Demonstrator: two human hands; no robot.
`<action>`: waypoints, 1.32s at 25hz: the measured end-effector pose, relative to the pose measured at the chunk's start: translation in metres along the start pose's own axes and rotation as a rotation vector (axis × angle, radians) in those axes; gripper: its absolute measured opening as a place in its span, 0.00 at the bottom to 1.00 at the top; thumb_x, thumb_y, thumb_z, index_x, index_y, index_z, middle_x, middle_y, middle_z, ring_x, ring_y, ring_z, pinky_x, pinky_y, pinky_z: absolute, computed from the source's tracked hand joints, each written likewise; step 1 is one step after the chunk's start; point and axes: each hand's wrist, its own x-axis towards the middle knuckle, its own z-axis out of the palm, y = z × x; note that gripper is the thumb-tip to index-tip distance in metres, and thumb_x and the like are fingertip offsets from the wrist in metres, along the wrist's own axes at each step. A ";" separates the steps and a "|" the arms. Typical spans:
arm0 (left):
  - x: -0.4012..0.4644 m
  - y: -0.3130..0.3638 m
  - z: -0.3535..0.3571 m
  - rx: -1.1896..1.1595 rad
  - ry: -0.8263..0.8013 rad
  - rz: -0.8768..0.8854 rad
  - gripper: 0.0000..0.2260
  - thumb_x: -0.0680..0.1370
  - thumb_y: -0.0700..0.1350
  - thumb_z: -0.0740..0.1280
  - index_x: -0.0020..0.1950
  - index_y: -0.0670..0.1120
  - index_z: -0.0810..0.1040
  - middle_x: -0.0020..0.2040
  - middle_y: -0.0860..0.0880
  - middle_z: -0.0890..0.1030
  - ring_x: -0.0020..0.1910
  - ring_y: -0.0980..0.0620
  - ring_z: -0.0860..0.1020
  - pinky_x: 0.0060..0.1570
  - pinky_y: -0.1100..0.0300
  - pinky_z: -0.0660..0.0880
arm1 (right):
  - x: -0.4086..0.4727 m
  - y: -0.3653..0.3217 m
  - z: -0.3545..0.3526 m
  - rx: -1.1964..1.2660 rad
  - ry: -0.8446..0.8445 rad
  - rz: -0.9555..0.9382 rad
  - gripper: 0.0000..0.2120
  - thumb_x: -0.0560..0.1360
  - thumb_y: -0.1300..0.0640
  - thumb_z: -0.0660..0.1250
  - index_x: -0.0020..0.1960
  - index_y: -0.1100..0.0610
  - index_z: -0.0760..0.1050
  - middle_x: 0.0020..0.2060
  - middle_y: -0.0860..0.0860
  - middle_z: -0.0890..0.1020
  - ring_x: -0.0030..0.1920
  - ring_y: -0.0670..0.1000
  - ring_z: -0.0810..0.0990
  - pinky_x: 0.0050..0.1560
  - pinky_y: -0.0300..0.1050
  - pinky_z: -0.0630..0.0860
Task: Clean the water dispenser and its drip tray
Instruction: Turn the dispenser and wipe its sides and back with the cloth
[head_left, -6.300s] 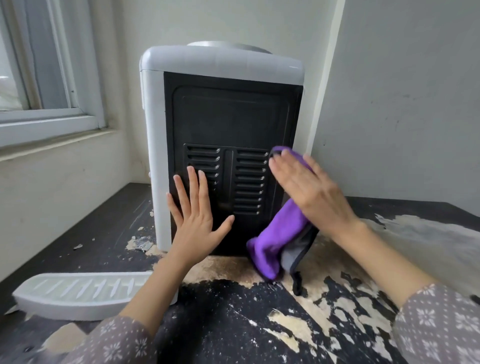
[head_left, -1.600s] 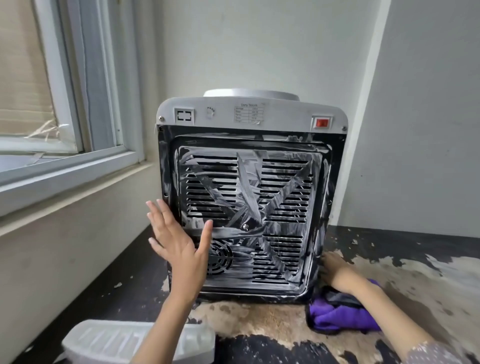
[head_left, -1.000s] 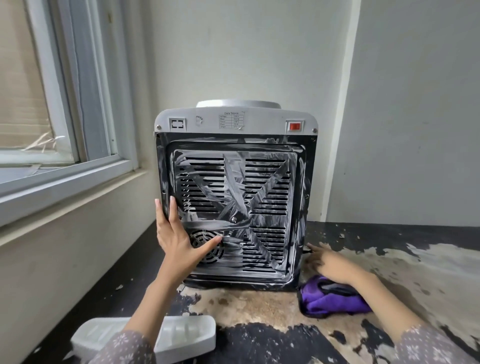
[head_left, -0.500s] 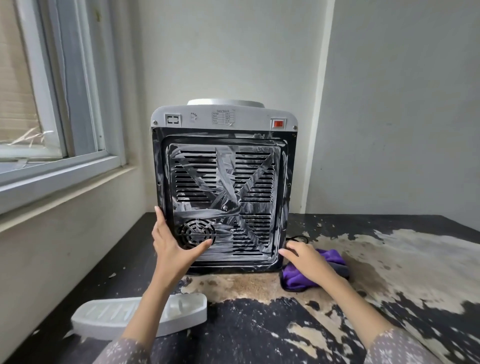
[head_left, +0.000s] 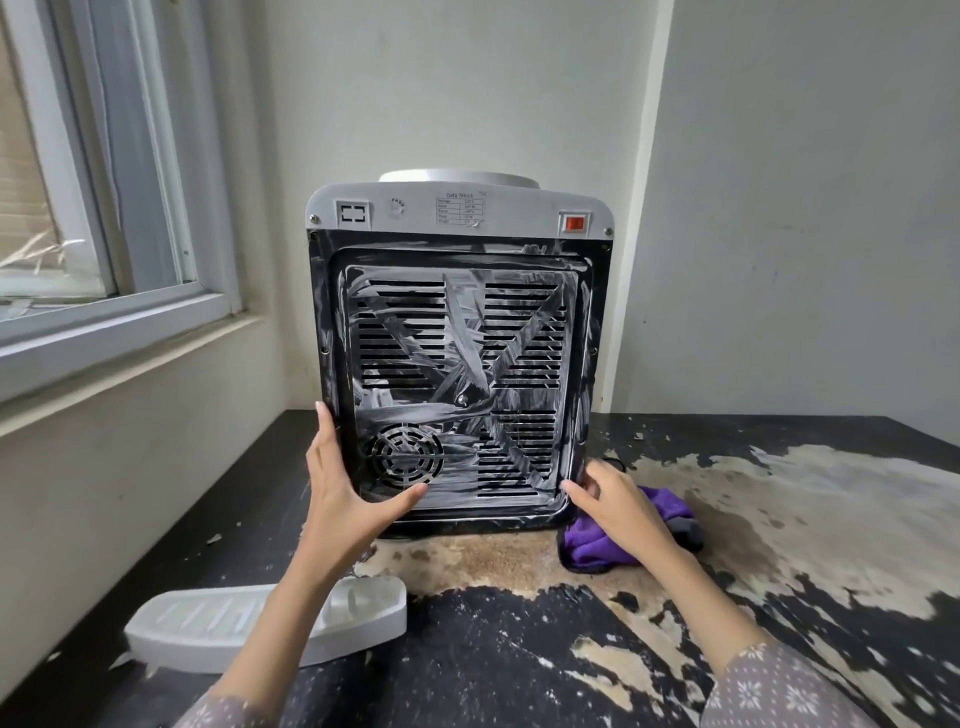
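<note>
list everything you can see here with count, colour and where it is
water dispenser: 1, white top with smeared black vented back panel facing the camera, upright at the back of the table near the corner
red switch: 1, red, top right of the dispenser's back
drip tray: 1, white, lying on the table front left
cloth: 1, purple with grey, bunched on the table by the dispenser's lower right corner
table: 1, black with worn pale patches
window: 1, white frame, left wall
left hand: 1, on the dispenser's lower left edge
right hand: 1, at its lower right corner, over the cloth

dispenser (head_left: 460, 364) stands on table (head_left: 519, 670), tray (head_left: 208, 631) front-left, cloth (head_left: 670, 512) right.
</note>
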 end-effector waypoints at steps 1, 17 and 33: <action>-0.001 0.000 0.001 -0.003 -0.008 -0.001 0.60 0.57 0.63 0.75 0.75 0.58 0.35 0.76 0.53 0.47 0.70 0.64 0.50 0.68 0.60 0.50 | 0.000 0.003 0.000 0.031 0.016 -0.010 0.17 0.78 0.46 0.61 0.35 0.51 0.61 0.34 0.47 0.68 0.32 0.45 0.67 0.34 0.43 0.66; -0.002 -0.002 0.028 -0.030 -0.094 0.081 0.52 0.67 0.62 0.73 0.71 0.65 0.33 0.72 0.62 0.48 0.70 0.66 0.49 0.70 0.58 0.51 | -0.037 0.030 -0.039 -0.232 -0.051 -0.046 0.17 0.73 0.35 0.58 0.51 0.48 0.69 0.45 0.38 0.72 0.43 0.39 0.71 0.42 0.38 0.67; 0.040 0.065 0.050 0.240 0.248 0.413 0.29 0.72 0.57 0.56 0.72 0.57 0.56 0.76 0.58 0.43 0.75 0.56 0.36 0.71 0.45 0.38 | -0.017 -0.013 -0.107 0.605 0.181 -0.074 0.17 0.74 0.57 0.66 0.29 0.53 0.65 0.27 0.47 0.63 0.31 0.46 0.62 0.34 0.45 0.58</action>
